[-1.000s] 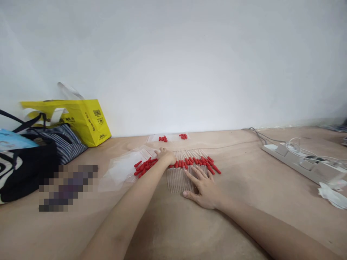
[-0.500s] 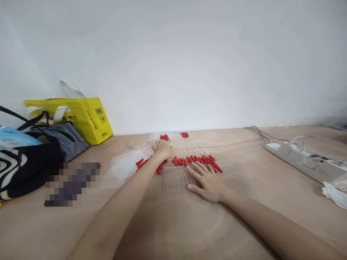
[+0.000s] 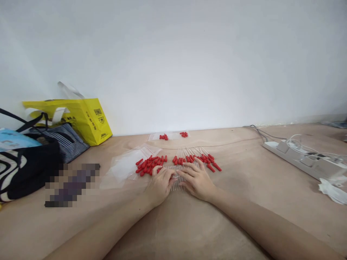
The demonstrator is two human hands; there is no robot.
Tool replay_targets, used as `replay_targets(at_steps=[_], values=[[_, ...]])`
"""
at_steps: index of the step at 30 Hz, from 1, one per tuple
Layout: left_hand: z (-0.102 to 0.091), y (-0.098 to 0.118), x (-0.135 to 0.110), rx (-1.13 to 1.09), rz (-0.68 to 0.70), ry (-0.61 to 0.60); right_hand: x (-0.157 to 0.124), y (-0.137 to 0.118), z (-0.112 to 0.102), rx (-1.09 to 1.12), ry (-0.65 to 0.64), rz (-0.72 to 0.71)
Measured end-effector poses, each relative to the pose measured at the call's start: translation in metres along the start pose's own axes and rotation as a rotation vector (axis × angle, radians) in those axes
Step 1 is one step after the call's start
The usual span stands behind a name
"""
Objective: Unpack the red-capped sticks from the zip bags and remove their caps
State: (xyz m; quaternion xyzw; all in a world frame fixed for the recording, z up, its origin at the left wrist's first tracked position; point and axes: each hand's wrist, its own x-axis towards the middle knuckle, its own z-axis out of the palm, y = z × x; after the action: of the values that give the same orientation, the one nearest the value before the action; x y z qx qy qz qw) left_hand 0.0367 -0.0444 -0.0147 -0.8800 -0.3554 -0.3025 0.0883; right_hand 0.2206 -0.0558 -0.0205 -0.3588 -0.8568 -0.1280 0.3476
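Note:
A row of thin clear tubes [image 3: 178, 185] lies on the table between my hands. My left hand [image 3: 159, 183] bends its fingers and thumb round the left end of the row. My right hand [image 3: 199, 181] rests over the right end, fingers apart and touching the tubes. Fingers partly hide the row. Beyond my left hand is a pile of red rubber bulbs [image 3: 148, 165], beside clear zip bags [image 3: 121, 167]. Past my right hand, droppers with red bulbs [image 3: 192, 158] lie side by side, their thin stems pointing toward the wall.
More red-bulbed droppers in a clear bag [image 3: 172, 135] lie near the wall. At left stand a yellow bag [image 3: 92, 121], a striped pouch [image 3: 69, 141] and a black bag [image 3: 40, 169]. A white power strip [image 3: 300, 159] with cables and a crumpled white tissue [image 3: 333, 191] are at right.
My left hand has come back from beyond the red bulbs to the left end of the tubes, uncovering the pile. My right hand has shifted slightly left.

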Motion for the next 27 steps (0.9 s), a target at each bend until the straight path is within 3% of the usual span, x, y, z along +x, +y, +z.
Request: replay_targets(at_steps=[3, 15, 27], values=[[0.001, 0.003, -0.002, -0.029, 0.036, 0.051, 0.000, -0.002, 0.005, 0.020, 0.042, -0.048], [-0.018, -0.001, -0.013, 0.036, 0.084, 0.007, -0.005, -0.003, 0.003, -0.033, 0.072, -0.080], [-0.018, 0.001, -0.016, 0.032, 0.084, 0.006, -0.004, -0.006, 0.001, -0.040, 0.084, -0.074]])
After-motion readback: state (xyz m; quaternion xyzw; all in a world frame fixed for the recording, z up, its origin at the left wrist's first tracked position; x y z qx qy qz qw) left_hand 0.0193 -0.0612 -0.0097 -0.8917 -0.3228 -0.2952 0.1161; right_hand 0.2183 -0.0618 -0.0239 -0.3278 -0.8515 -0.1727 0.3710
